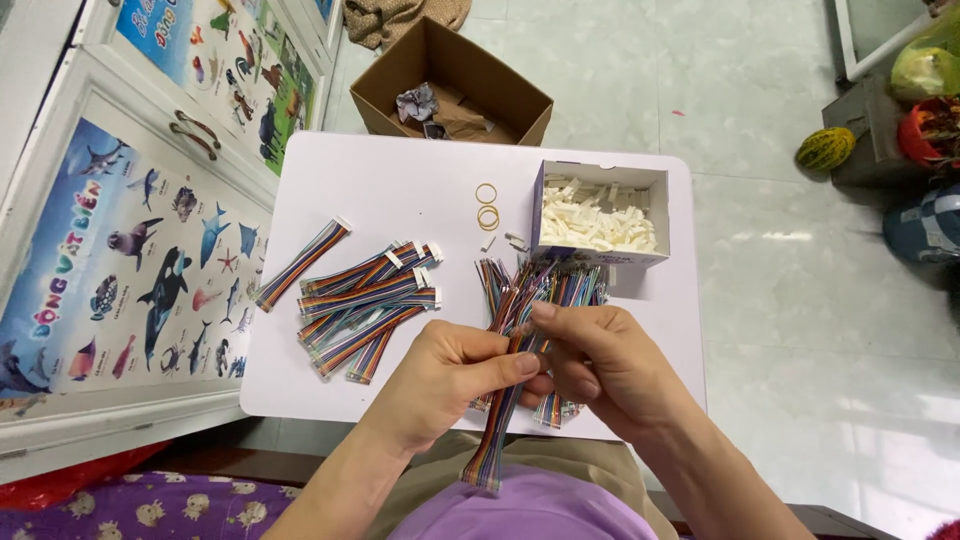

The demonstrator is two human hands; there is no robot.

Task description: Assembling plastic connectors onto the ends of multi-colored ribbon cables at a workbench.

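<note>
Item in hand: one rainbow ribbon cable, which we find above the near edge of the table, running from the fingers down toward the lap; the left hand has thumb and fingers closed round its middle, the right hand pinches its upper end between thumb and forefinger. Directly beyond the hands we list a loose heap of ribbon cables, and to the left a second pile of cables with white end connectors, one further cable lying apart. Surface: a small white table with rounded corners, carrying two rubber bands and an open white carton full of white plastic connectors. Room: pale green tiled floor; an open brown cardboard box behind the table; at left, white cabinet doors faced with colourful sea-animal posters.
</note>
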